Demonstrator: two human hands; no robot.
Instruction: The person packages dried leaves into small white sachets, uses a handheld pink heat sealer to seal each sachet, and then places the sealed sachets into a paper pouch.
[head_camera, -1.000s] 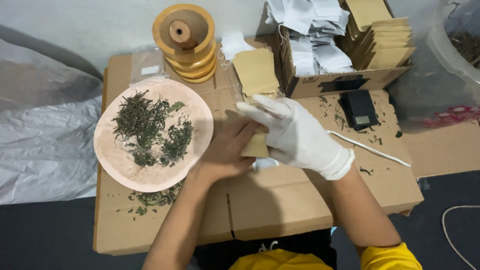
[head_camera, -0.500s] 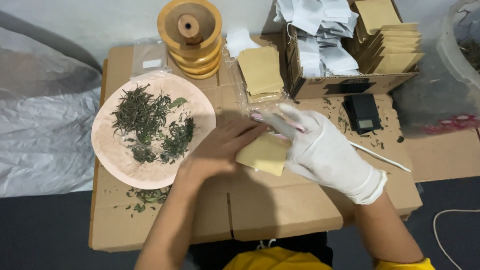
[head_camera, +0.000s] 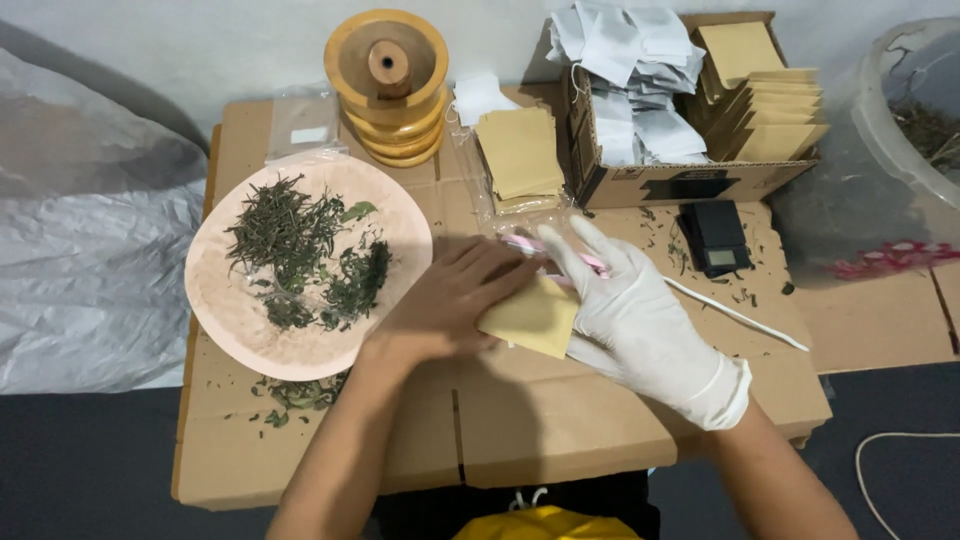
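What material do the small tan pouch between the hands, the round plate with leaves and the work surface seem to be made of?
The tan pouch, held between the bare left hand and the gloved right hand, looks like matte kraft paper: flat, dull, sharp-edged. The pink plate seems matte plastic or ceramic; I cannot tell which. The work surface is corrugated cardboard, judging by its brown flaps and seams.

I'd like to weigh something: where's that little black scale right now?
In the head view, the small black scale lies on the cardboard table at upper right, just below the open cardboard box and beyond the gloved right hand.
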